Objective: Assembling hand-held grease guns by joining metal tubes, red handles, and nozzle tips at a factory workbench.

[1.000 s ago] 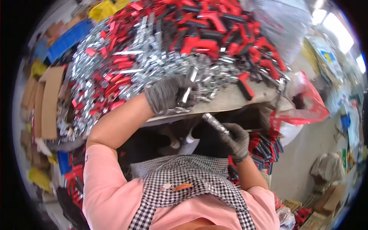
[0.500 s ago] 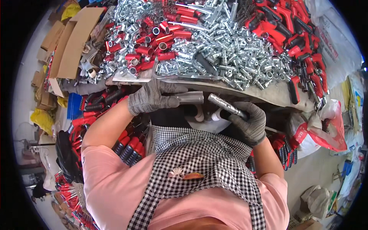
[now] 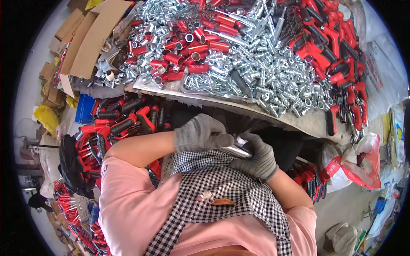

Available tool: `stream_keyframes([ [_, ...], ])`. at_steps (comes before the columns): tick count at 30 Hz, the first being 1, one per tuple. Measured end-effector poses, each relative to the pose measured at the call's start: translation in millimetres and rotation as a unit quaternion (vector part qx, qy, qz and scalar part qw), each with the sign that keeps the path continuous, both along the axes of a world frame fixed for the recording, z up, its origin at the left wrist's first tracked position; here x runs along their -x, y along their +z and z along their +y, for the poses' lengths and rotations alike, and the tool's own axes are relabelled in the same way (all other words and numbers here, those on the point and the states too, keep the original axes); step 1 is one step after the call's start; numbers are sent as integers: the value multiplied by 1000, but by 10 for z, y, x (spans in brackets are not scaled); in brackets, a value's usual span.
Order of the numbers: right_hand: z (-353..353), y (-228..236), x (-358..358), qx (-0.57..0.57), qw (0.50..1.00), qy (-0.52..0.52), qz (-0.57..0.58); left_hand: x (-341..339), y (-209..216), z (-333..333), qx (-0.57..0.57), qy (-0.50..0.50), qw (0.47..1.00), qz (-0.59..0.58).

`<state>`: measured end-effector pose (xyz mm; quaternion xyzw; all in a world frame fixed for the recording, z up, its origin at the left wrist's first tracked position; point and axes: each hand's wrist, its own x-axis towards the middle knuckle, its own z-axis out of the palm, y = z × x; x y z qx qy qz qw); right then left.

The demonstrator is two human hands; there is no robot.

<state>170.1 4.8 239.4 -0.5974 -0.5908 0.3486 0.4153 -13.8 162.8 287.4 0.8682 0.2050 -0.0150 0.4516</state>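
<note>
Close in front of my apron, my two gloved hands have come together around shiny metal parts. My left hand (image 3: 200, 134), in a grey knit glove, is closed with its thumb and fingers at the near left end of a smooth silver metal tube (image 3: 236, 151). My right hand (image 3: 259, 157), gloved the same way, wraps the tube's other end. The slotted metal rod seen earlier in my right hand cannot be made out now; fingers cover most of that area.
Ahead, a workbench (image 3: 294, 123) bears heaps of small silver fittings (image 3: 273, 81), red sleeves (image 3: 174, 57) and red-black tool handles (image 3: 329, 47). More handles (image 3: 124, 117) are piled below at left. A cardboard box (image 3: 89, 47) stands far left; a red-white bag (image 3: 356, 160) hangs at right.
Both hands have drawn nearer to my body and closed together. The tube from my left hand and the rod from my right, apart before, are now brought together between my fingers.
</note>
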Motion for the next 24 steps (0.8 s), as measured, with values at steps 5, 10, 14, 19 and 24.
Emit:
stream_keyframes([
  [5, 208, -73, 99, 42, 996, 50, 64, -163, -114, -14, -14, 3, 1000, -14],
  [10, 318, 182, 28, 105, 991, 81, -23, -139, -202, 364, -231, -68, 969, -52],
  [14, 289, -110, -84, 65, 996, 22, 58, -108, -197, 1084, -373, 246, 881, 154],
  [19, 251, 12, -121, 58, 998, 1, -13, -220, -401, 1203, -315, 289, 870, 244],
  [24, 266, 37, -130, 42, 998, -39, -20, -113, -505, 1277, -330, 297, 893, 75],
])
